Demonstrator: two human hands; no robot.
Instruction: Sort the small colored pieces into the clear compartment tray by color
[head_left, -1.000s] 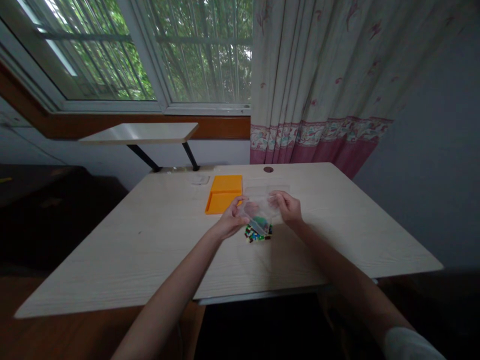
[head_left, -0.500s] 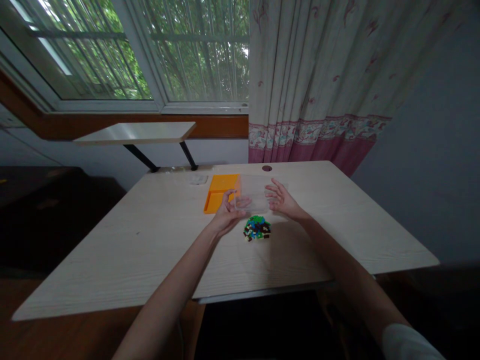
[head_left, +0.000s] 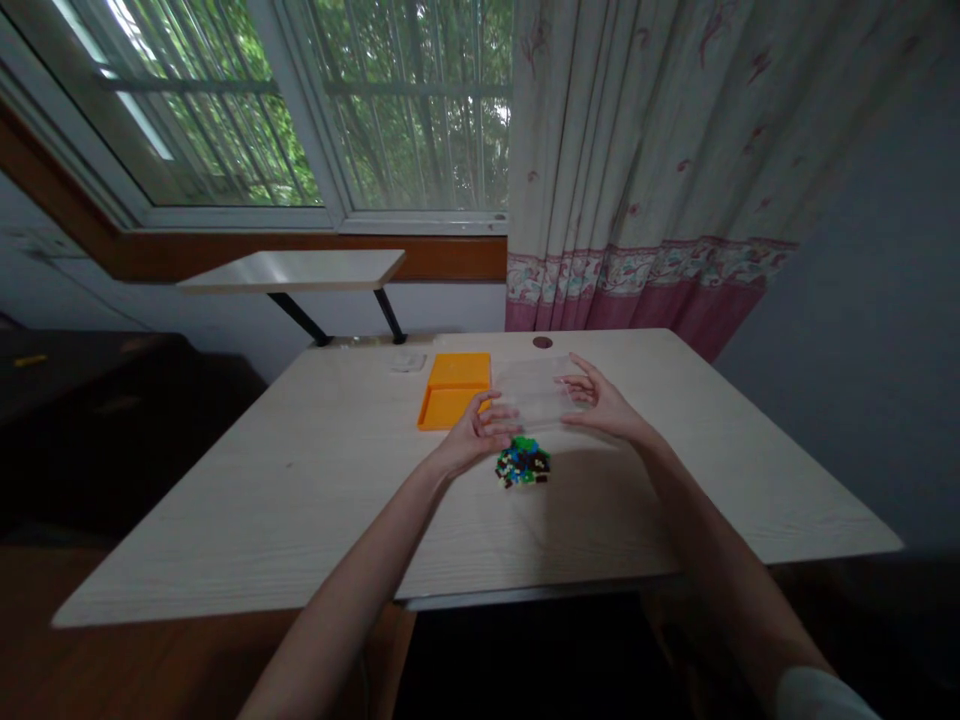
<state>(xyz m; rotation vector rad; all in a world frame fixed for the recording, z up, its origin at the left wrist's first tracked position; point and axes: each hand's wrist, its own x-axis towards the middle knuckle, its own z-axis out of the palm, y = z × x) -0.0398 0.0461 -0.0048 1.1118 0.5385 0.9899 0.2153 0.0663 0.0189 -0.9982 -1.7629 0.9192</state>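
Note:
A clear plastic box (head_left: pixel 531 385) is held above the table, its see-through walls faint against the pale wood. My left hand (head_left: pixel 474 436) grips its near left corner, fingers curled along the side. At the right end of the box, my right hand (head_left: pixel 604 408) has its fingers and thumb wrapped around the edge. Just in front of the box lies a small heap of green, blue, dark brown and cream building bricks (head_left: pixel 523 464). A yellow two-part tray (head_left: pixel 457 372) lies to the left, partly behind my left hand.
The pale wooden table (head_left: pixel 330 500) spans the view. A small transparent packet (head_left: pixel 408 362) lies near its back edge. A raised shelf (head_left: pixel 322 266) on black supports stands at the back left. A round dark cable hole (head_left: pixel 542 342) sits near the curtain (head_left: pixel 600 180).
My right hand has closed in on the right end of the clear box, its thumb now against the edge. The view has shifted slightly; the brick heap looks unchanged.

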